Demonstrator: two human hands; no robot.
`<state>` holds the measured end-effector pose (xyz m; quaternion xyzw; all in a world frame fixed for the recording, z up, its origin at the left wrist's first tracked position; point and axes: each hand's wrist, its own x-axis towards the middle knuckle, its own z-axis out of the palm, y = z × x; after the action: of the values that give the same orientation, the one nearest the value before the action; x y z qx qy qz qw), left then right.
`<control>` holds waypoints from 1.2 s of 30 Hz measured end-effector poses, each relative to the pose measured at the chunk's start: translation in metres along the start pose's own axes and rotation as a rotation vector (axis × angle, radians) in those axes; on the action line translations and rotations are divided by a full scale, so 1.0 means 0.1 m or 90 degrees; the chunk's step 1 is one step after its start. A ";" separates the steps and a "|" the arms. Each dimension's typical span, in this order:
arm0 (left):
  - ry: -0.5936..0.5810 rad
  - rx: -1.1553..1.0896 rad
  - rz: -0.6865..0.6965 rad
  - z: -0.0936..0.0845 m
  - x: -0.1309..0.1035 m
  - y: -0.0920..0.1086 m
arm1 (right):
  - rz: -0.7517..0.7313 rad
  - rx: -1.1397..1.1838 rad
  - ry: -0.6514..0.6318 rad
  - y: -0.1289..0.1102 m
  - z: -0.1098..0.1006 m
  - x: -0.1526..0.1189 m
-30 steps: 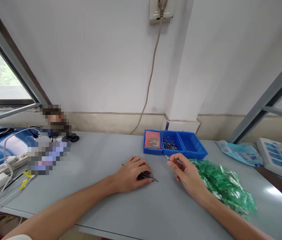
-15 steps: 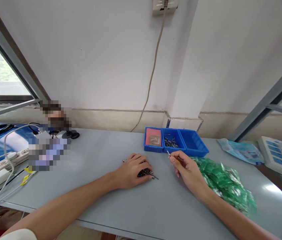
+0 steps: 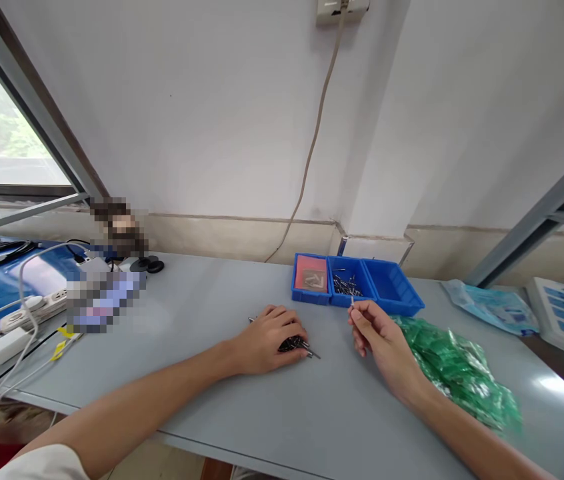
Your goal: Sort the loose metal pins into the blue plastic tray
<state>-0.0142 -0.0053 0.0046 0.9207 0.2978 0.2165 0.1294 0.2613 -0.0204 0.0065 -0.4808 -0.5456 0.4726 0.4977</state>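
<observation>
My left hand rests on the grey table, curled over a pile of small dark metal pins; some pin ends stick out past the fingers. My right hand pinches one small metal pin between thumb and fingertips, just in front of the blue trays. The middle blue tray holds several loose metal pins. In the left blue tray lie a pink sheet and a small clear bag. The right blue tray shows nothing inside.
Green plastic wrap lies beside my right forearm. Farther right are a light-blue packet and a white device with blue keys. At the left are a power strip, cables and black round pieces. The table meets the wall.
The view has shifted slightly. My right hand, with the pin, has moved a little to the right and the pin now points more upright. My left hand remains over the pile.
</observation>
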 end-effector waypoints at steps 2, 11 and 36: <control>0.001 0.003 0.003 0.00 0.00 0.00 | 0.006 -0.002 0.004 0.01 0.00 0.00; 0.002 0.002 0.002 0.00 0.00 0.00 | -0.037 -0.090 0.010 0.02 0.02 -0.04; -0.004 0.000 -0.001 0.01 0.00 0.02 | 0.065 0.103 -0.004 -0.10 0.04 0.02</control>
<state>-0.0130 -0.0064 0.0048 0.9210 0.2984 0.2134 0.1308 0.2570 -0.0195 0.0160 -0.4650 -0.4822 0.5414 0.5081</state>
